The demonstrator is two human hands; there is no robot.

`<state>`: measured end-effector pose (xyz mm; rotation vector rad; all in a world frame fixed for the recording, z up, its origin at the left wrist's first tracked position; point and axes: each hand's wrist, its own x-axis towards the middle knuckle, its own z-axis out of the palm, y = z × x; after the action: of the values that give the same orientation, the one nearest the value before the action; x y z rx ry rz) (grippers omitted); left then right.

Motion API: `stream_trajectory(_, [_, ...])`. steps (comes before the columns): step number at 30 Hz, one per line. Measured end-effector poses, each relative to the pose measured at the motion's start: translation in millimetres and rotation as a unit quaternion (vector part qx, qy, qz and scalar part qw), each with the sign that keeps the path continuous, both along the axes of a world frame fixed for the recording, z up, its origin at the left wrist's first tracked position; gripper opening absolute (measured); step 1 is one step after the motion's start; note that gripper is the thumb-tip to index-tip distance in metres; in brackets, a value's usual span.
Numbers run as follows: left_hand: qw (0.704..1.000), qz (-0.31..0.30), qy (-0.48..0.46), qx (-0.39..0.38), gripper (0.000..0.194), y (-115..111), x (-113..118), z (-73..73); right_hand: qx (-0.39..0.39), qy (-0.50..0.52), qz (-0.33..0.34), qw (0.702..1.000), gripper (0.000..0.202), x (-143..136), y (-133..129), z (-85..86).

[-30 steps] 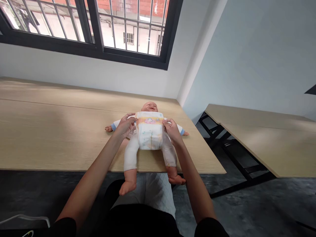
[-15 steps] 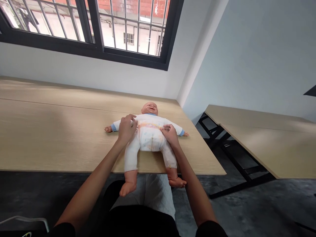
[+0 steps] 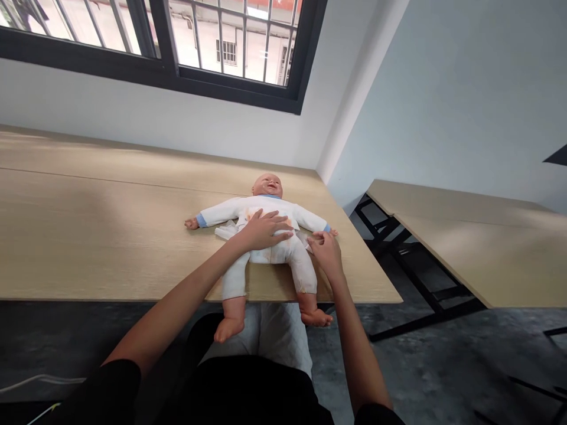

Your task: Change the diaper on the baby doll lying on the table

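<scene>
A baby doll in a white outfit with blue cuffs lies on its back, its feet hanging past the table's front edge. Around its hips is a white diaper with faint coloured prints. My left hand lies flat across the diaper's front, fingers spread. To the doll's other side, my right hand pinches the white side tab of the diaper, pulled out from the hip. The opposite side tab sticks out loose on the table. Part of the diaper's front is hidden under my left hand.
The doll rests on a light wooden table pushed against the wall under a barred window. A second wooden table with black folding legs stands to the right, across a gap. A pale cable shows at lower left.
My left hand has moved from the doll's side onto the diaper's front and flattened. My right hand has shifted outward with a side tab, and both tabs now stick out.
</scene>
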<state>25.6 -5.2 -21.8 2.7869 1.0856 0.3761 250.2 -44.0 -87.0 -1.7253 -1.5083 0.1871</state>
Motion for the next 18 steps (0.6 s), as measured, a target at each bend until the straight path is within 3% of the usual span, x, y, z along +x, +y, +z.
stream_trajectory(4, [1.0, 0.011, 0.002, -0.004, 0.043, 2, -1, -2.9, -0.037, -0.088, -0.004, 0.995, 0.026, 10, -14, -15.5])
stream_trajectory(7, [1.0, 0.012, -0.002, -0.006, 0.042, 1, -1, -5.3, -0.04, -0.067, 0.015, 0.997, 0.026, 12, -13, -17.3])
stream_trajectory(11, [1.0, 0.015, -0.013, -0.007, 0.042, -2, -1, -6.3, -0.037, 0.092, 0.042, 0.994, 0.037, 17, -5, -6.5])
stream_trajectory(18, [0.999, 0.023, -0.023, -0.005, 0.049, -3, -1, -5.2, 0.003, 0.324, 0.056, 0.945, 0.048, 10, 15, 24.6])
